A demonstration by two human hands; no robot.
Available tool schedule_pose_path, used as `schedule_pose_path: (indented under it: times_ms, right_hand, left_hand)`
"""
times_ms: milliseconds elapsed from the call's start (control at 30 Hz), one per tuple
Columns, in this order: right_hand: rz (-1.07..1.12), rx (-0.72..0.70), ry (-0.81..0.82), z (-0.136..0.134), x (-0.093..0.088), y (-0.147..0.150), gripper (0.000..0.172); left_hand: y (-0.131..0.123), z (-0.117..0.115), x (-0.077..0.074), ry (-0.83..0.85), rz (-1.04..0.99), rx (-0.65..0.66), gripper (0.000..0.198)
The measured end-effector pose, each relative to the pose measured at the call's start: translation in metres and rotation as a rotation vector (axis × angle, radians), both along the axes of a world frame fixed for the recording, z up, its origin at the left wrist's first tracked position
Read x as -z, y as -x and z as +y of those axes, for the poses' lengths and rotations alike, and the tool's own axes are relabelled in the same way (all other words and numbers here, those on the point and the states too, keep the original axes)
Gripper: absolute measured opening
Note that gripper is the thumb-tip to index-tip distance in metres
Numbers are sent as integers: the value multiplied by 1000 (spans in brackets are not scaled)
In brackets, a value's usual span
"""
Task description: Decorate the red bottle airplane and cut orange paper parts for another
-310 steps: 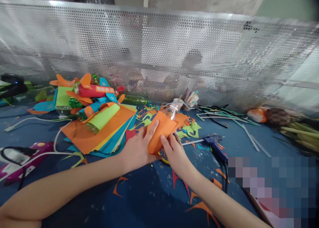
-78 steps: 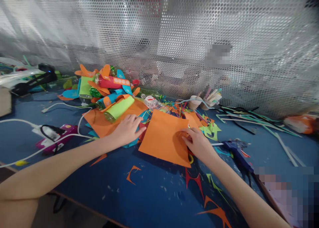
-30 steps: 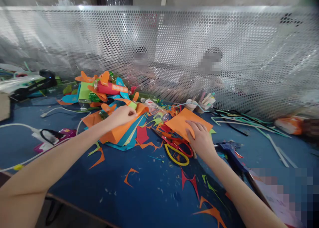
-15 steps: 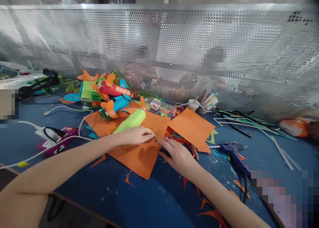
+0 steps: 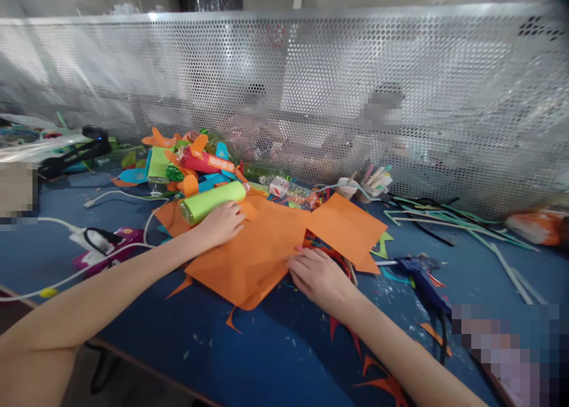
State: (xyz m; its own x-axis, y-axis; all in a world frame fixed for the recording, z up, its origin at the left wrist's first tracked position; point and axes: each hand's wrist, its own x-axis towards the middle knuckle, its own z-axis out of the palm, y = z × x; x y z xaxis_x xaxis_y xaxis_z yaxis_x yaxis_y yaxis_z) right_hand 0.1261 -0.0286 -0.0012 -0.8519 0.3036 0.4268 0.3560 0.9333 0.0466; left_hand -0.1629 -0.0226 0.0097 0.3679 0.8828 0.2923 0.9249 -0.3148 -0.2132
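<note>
My left hand point(image 5: 224, 222) lies on the orange paper sheet point(image 5: 253, 247), fingers stretched out beside a bottle wrapped in lime-green paper point(image 5: 211, 202). Whether the fingers touch the bottle I cannot tell. At the sheet's right edge, my right hand point(image 5: 320, 275) has its fingers closed on the paper, with the thumb mostly hidden. The sheet's near right side bends up a little. Just beyond my right hand is another orange sheet point(image 5: 349, 226), lying over red and orange scraps. Part of a scissors-like red handle point(image 5: 342, 262) shows beside my right hand.
Behind the sheets lie a pile of paper-finned bottles point(image 5: 207, 160) and a clear bottle point(image 5: 291, 191). A blue glue gun point(image 5: 420, 279) sits right, near glue sticks point(image 5: 498, 259). A purple power strip point(image 5: 111, 250) with white cables is left. A perforated metal panel point(image 5: 311, 69) closes the back.
My left hand has moved left, away from my right hand. The lime-green bottle has shifted left and turned flatter across the sheet. The orange sheet's near corner has moved left and curls.
</note>
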Motion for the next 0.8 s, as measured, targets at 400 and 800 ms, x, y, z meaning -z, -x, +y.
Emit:
schedule_pose_path:
  times_ms: [400, 800]
  right_hand:
    - [-348, 483, 348, 3, -37, -30, 23]
    - [-349, 172, 365, -34, -34, -39, 69]
  left_hand:
    - [18, 23, 17, -15, -100, -142, 39]
    - [-45, -76, -4, 423, -331, 409, 54]
